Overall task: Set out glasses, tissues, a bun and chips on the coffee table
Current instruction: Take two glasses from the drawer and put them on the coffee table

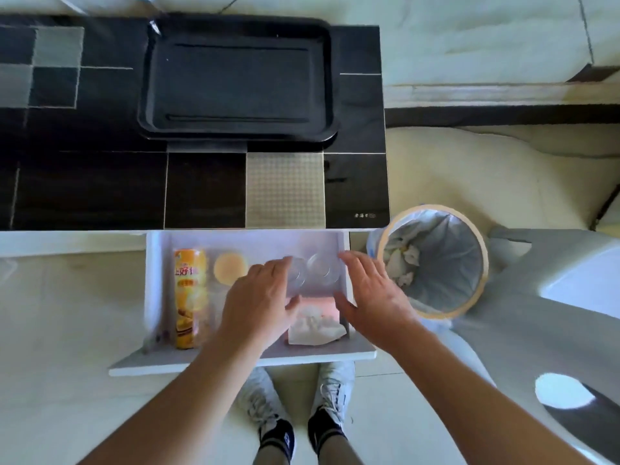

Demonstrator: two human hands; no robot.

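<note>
1. Your bare left hand (260,298) reaches forward, palm down, fingers extended and slightly spread, thumb out to the right.
2. Your bare right hand (372,292) lies level with your left hand, just right of it, fingers straight, gripping nothing.
3. Both forearms stretch forward, bare.

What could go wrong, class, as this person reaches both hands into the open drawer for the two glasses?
1. The two clear glasses stand close together; with a hand closing in from each side they could knock together or slip.
2. The left hand reaches over the bun and beside the chips can; a sleeve-free arm could still nudge them.
3. The right hand is near the drawer wall and may bump it while lifting.
</note>
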